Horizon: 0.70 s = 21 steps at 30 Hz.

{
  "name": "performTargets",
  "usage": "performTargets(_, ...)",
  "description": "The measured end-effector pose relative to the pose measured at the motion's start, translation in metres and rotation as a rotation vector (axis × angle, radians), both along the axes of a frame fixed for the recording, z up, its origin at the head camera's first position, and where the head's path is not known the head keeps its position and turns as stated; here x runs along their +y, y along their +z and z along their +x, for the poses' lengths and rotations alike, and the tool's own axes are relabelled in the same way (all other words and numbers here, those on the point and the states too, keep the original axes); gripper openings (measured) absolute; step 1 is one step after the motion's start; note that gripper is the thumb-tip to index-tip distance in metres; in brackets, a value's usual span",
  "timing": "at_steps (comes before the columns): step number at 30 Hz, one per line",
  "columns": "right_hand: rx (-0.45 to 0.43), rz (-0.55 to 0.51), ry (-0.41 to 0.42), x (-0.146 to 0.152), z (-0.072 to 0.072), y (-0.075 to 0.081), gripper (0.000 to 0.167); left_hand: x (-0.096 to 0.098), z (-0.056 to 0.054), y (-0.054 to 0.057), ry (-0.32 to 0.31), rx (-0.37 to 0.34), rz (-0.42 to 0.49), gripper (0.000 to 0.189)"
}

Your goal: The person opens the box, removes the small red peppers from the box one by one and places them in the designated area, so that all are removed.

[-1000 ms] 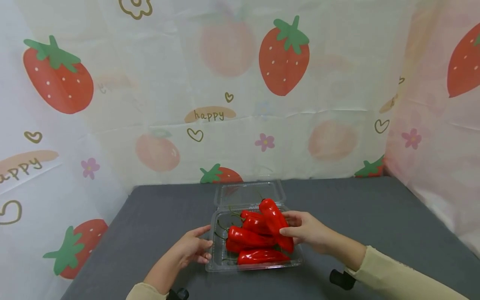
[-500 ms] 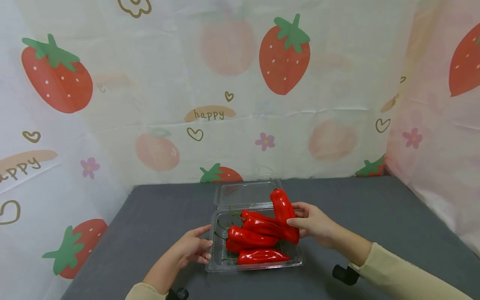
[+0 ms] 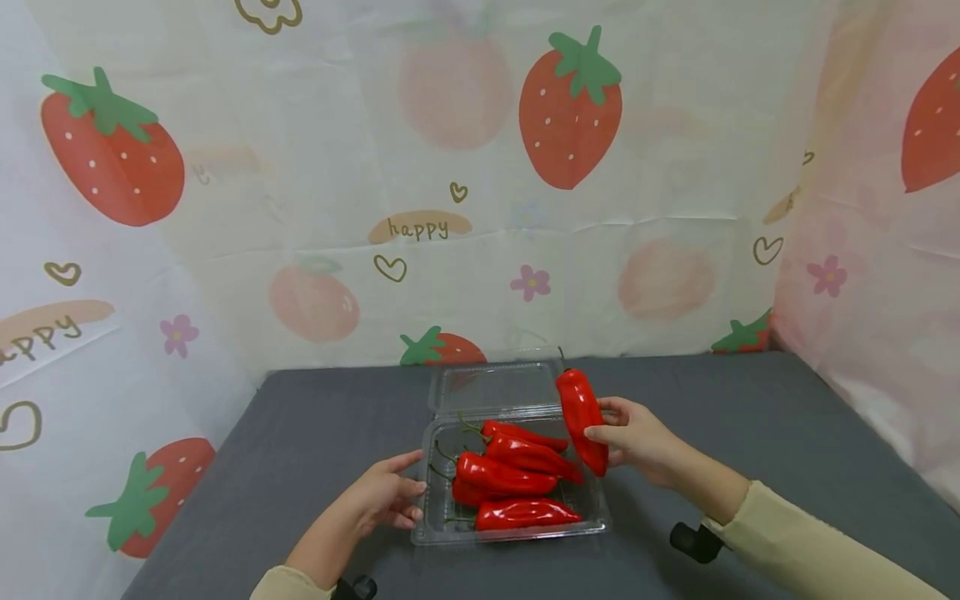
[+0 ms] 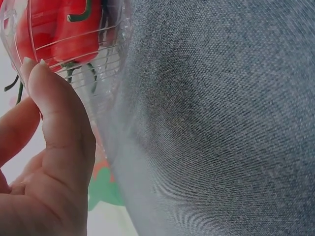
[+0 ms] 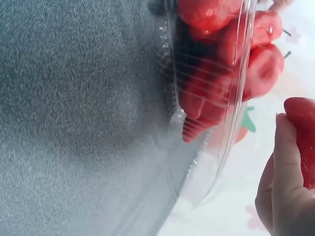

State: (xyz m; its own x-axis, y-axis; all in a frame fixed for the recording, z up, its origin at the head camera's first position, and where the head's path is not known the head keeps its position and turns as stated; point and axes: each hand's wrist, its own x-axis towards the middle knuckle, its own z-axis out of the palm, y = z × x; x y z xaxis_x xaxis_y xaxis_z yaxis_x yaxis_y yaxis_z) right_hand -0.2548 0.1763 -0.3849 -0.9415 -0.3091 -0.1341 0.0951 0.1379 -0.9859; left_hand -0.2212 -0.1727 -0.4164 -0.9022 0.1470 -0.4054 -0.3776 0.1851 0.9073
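My right hand (image 3: 637, 437) pinches a long red pepper (image 3: 581, 421) between thumb and fingers, above the right side of a clear plastic clamshell box (image 3: 510, 536). The pepper tilts, its stem end up, clear of the others. In the right wrist view the same pepper (image 5: 305, 132) is cut off by the frame edge. Several more red peppers (image 3: 506, 473) with green stems lie in the box. At the box's left wall, my left hand (image 3: 378, 496) rests its fingertips on the plastic. The left wrist view shows its fingertips (image 4: 42, 73) against the wall.
The box's transparent lid (image 3: 498, 387) lies folded back behind it. Beneath is a grey cloth-covered table (image 3: 337, 425). A printed strawberry curtain (image 3: 465, 167) stands along the back and both sides. Each wrist wears a small black device (image 3: 696, 542).
My right hand has lifted the pepper up and to the right, off the other peppers in the box. The left hand stays at the box's left wall.
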Motion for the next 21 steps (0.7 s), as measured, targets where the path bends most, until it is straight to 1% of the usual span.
performTargets(6,-0.002,-0.013,-0.025,0.004,-0.005,-0.001,0.060,0.000,-0.002,0.000,0.016,-0.015,-0.008,0.064)
performTargets(18,-0.005,-0.017,-0.080,0.010,-0.013,-0.002,0.061,-0.002,-0.002,0.002,0.001,-0.024,-0.002,0.064)
performTargets(21,-0.012,-0.011,-0.106,0.010,-0.014,-0.002,0.061,-0.002,-0.002,0.001,-0.003,-0.018,0.005,0.064)
